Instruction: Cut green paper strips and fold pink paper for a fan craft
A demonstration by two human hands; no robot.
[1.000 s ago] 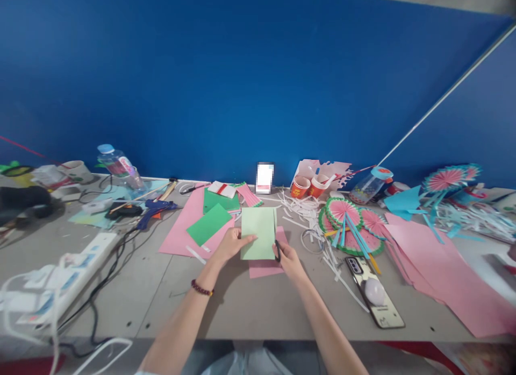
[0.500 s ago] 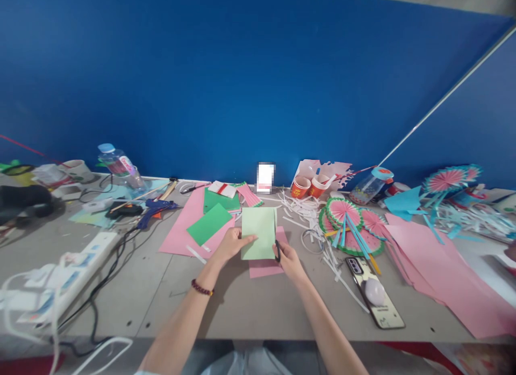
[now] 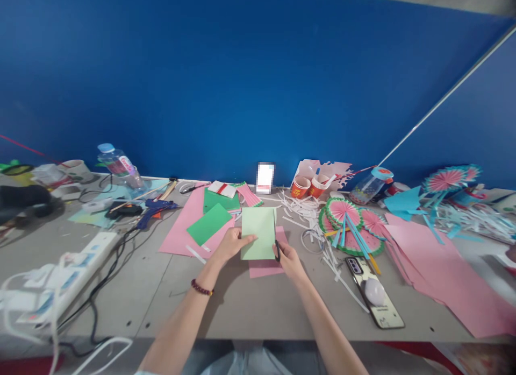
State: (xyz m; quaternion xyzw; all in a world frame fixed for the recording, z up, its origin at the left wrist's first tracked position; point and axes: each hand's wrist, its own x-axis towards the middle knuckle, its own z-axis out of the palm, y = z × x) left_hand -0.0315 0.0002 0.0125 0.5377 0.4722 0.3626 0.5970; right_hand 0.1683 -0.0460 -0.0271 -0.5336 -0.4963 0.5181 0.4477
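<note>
My left hand [image 3: 230, 245] grips the left edge of a pale green sheet of paper [image 3: 258, 230], thumb on top. At the sheet's right edge, my right hand [image 3: 288, 256] is closed on dark-handled scissors [image 3: 277, 250]; their blades are mostly hidden. A narrow strip along that edge stands slightly apart from the sheet. Under the green sheet lies a smaller pink paper [image 3: 266, 269], sticking out below and to the right. A darker green rectangle of paper [image 3: 209, 224] rests on a pink sheet [image 3: 173, 240] left of my hands.
To the right are white paper strips [image 3: 302, 209], pink-and-green paper fans [image 3: 344, 213], a phone [image 3: 387, 310] and pink sheets [image 3: 451, 273]. Red paper cups [image 3: 300, 188] stand behind. On the left lie a glue gun [image 3: 151, 211], a power strip [image 3: 97, 251] with cables and a bottle [image 3: 123, 165].
</note>
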